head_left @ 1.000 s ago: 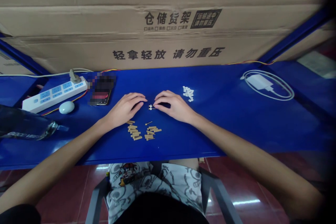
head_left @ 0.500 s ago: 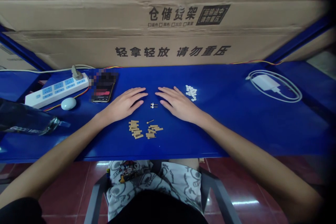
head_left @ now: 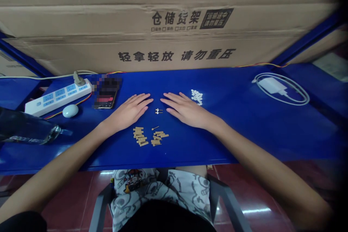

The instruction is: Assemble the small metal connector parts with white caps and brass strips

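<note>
My left hand [head_left: 129, 111] and my right hand [head_left: 185, 110] lie flat and palm down on the blue metal tabletop [head_left: 231, 134], holding nothing. Between their fingertips, touching neither, stands a tiny white-and-metal pin assembly [head_left: 159, 111]. Just past my right fingertips is a heap of small white beads [head_left: 197, 96]. Below my hands lie two loose groups of tan wooden strips [head_left: 140, 136] [head_left: 159, 137], with a thin wooden stick [head_left: 155, 128] beside them.
At the left are a white power strip [head_left: 57, 98], a blurred phone [head_left: 105, 94], a pale oval object [head_left: 70, 111] and a lying bottle [head_left: 27, 127]. A white charger with coiled cable [head_left: 272, 85] sits right. A large cardboard carton [head_left: 176, 25] stands behind.
My hands have uncurled from around the pin assembly, flattened and spread slightly apart. The small parts on the table have not visibly moved.
</note>
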`<state>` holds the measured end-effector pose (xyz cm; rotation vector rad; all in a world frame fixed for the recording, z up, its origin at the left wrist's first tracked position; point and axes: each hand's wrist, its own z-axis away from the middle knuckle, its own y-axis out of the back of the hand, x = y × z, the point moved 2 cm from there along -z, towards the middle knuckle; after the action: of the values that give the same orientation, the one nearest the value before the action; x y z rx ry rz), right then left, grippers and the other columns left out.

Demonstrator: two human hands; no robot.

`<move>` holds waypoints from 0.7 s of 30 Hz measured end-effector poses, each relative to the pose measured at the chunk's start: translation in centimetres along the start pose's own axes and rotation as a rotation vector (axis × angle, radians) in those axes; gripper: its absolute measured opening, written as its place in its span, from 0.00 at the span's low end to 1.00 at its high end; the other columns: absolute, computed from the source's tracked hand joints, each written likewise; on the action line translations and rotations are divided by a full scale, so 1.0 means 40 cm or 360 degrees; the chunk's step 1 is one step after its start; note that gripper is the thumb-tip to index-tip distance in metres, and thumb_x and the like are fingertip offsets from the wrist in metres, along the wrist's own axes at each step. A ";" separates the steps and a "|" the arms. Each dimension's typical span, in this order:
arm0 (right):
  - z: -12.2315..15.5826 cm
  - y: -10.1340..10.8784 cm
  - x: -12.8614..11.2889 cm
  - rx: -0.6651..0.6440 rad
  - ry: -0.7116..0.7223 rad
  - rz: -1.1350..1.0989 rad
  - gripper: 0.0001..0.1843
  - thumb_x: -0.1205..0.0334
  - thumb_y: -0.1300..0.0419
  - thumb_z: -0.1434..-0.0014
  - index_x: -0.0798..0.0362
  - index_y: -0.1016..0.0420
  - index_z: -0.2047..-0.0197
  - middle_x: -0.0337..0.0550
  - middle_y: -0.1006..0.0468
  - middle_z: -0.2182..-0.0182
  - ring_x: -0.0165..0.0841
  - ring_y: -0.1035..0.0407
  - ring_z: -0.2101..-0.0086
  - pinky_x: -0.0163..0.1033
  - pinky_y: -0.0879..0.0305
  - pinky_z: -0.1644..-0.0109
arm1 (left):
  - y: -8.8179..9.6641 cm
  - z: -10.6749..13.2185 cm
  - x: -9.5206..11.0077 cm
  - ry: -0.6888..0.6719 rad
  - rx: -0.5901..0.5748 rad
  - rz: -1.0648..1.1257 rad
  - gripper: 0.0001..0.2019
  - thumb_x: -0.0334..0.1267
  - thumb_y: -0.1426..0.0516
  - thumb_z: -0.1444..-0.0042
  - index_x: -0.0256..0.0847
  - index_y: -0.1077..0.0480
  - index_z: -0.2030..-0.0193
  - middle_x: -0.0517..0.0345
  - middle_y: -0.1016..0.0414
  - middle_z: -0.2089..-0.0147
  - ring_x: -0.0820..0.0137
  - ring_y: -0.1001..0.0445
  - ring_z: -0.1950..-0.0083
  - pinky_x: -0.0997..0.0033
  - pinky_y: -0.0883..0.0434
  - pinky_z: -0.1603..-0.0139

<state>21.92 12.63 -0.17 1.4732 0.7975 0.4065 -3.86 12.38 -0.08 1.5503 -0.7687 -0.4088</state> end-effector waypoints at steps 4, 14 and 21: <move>0.001 -0.001 0.001 -0.0004 0.0012 0.0011 0.28 0.53 0.57 0.24 0.50 0.42 0.26 0.50 0.45 0.27 0.44 0.51 0.28 0.63 0.54 0.25 | 0.001 0.000 0.000 -0.0001 -0.0003 -0.0001 0.24 0.43 0.59 0.23 0.41 0.39 0.27 0.51 0.43 0.24 0.61 0.45 0.23 0.50 0.47 0.22; 0.002 -0.002 0.002 0.0054 0.0028 0.0007 0.28 0.53 0.55 0.25 0.50 0.40 0.27 0.50 0.43 0.27 0.46 0.49 0.29 0.63 0.53 0.25 | 0.000 0.000 0.001 0.0001 0.0005 0.0032 0.24 0.44 0.59 0.23 0.42 0.40 0.27 0.50 0.43 0.24 0.61 0.44 0.23 0.49 0.47 0.22; 0.003 0.000 0.001 0.0077 0.0038 -0.0004 0.27 0.54 0.53 0.25 0.48 0.39 0.27 0.49 0.42 0.28 0.46 0.48 0.29 0.65 0.52 0.26 | 0.001 0.000 0.003 0.0010 0.0031 0.0080 0.22 0.42 0.57 0.24 0.43 0.39 0.28 0.51 0.41 0.25 0.60 0.43 0.24 0.48 0.46 0.23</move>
<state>22.03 12.56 -0.17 1.5145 0.8332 0.4057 -3.78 12.31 -0.02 1.5464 -0.8071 -0.3606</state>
